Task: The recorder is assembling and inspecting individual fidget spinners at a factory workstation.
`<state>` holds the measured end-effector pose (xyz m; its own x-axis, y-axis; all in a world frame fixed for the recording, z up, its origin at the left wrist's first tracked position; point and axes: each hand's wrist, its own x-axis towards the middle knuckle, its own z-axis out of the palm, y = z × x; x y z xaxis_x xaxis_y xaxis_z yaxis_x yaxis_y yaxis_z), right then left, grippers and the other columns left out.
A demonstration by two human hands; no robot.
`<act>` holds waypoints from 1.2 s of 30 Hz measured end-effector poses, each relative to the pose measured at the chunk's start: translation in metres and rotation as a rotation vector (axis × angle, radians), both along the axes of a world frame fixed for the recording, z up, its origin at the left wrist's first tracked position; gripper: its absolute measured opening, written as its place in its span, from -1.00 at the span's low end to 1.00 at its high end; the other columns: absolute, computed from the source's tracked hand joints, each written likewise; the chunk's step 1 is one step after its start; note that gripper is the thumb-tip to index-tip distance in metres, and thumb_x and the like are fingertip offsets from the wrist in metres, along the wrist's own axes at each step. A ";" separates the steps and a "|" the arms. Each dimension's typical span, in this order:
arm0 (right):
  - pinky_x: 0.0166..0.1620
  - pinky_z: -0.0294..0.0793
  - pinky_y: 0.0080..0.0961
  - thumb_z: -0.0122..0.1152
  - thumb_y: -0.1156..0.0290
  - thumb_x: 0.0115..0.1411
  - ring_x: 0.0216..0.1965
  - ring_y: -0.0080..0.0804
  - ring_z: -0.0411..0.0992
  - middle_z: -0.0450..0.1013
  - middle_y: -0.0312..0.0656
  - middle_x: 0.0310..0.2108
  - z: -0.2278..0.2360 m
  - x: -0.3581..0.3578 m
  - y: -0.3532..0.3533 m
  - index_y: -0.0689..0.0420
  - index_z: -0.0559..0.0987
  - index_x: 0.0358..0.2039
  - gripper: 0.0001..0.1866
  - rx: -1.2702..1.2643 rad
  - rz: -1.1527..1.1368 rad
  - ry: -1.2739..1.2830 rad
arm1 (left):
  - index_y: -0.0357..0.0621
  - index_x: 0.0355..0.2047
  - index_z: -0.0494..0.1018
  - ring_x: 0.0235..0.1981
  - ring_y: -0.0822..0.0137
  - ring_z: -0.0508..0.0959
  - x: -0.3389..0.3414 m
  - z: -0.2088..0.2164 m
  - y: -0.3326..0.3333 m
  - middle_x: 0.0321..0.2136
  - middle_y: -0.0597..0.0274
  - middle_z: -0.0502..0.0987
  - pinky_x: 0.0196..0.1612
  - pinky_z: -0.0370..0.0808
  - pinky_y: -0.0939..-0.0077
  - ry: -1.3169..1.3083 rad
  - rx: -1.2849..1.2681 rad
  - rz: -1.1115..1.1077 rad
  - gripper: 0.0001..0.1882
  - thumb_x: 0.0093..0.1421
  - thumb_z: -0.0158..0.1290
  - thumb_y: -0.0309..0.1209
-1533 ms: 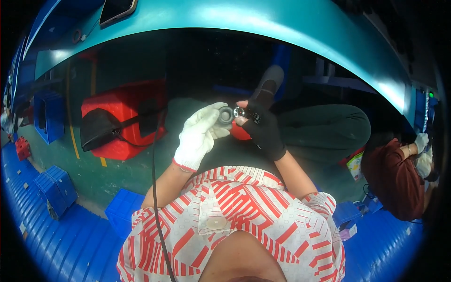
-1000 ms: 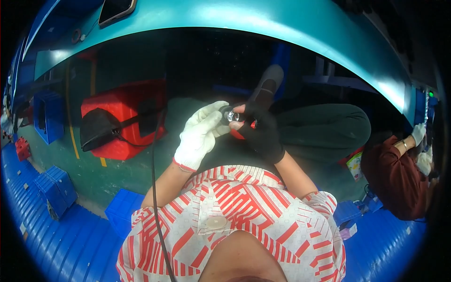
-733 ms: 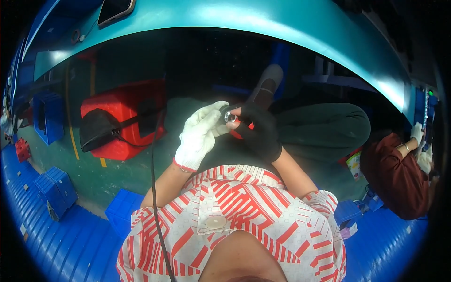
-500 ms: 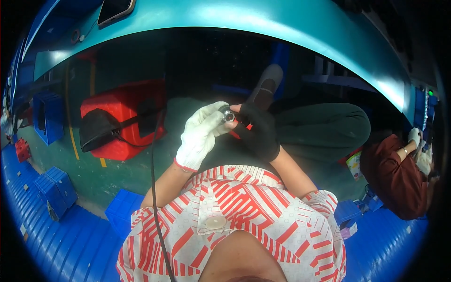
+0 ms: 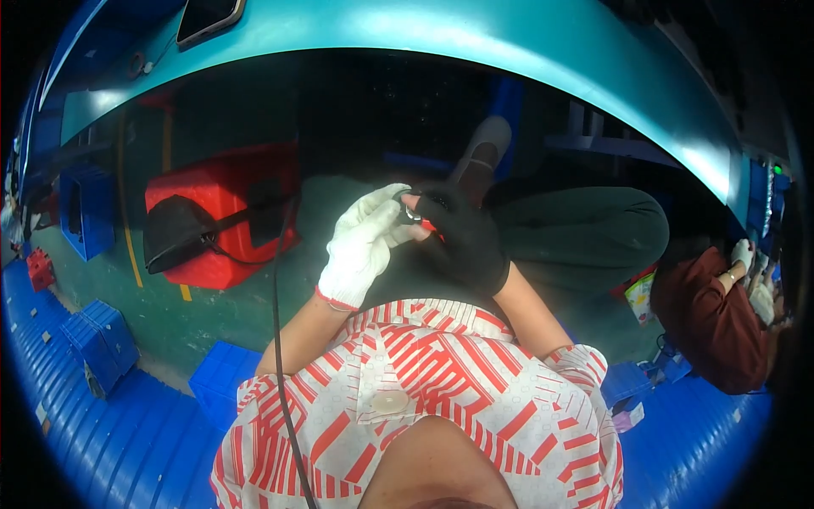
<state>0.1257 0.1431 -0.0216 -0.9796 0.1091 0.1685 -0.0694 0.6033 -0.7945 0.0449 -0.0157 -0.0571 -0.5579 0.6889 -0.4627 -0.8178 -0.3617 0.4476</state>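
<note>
In front of my belly, my left hand (image 5: 360,242), in a white knit glove with a red cuff edge, is closed. Thumb and fingers pinch a small round metal-rimmed part (image 5: 413,214) with a dark body. My right hand (image 5: 462,237) wears a black glove that leaves fingertips bare. Its fingertips reach over the part from the right and hide most of it. Between those fingers a bit of a red item (image 5: 427,226) shows, its kind hidden. Both hands meet at the part, above my lap.
A turquoise bench edge (image 5: 407,34) curves ahead, with a phone (image 5: 208,19) on it. To the left stand a red chair-like thing (image 5: 212,263) with a black bag (image 5: 176,233) and blue crates (image 5: 100,343). A cable (image 5: 276,339) runs over my left arm. A co-worker (image 5: 708,314) sits at right.
My right fingers have moved over the part's open round end, which faced up before and is now mostly covered. My left hand has barely moved. The co-worker's hands have shifted slightly.
</note>
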 end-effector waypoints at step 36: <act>-0.24 0.43 -0.30 0.33 0.51 -0.11 -0.26 -0.06 0.44 0.44 -0.06 -0.32 -0.002 0.014 -0.019 0.13 0.46 -0.31 -0.69 0.156 0.040 -0.016 | -0.33 -0.01 0.33 -0.16 0.38 0.52 0.021 0.018 -0.008 -0.22 0.11 0.52 -0.07 0.45 0.51 0.644 -0.449 -0.139 -0.58 0.10 0.13 -0.57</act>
<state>0.1401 0.1239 -0.0236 -0.9853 0.0435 0.1649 -0.0843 0.7167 -0.6922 0.0662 -0.0239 -0.0395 -0.7324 0.5964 -0.3286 -0.3735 0.0516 0.9262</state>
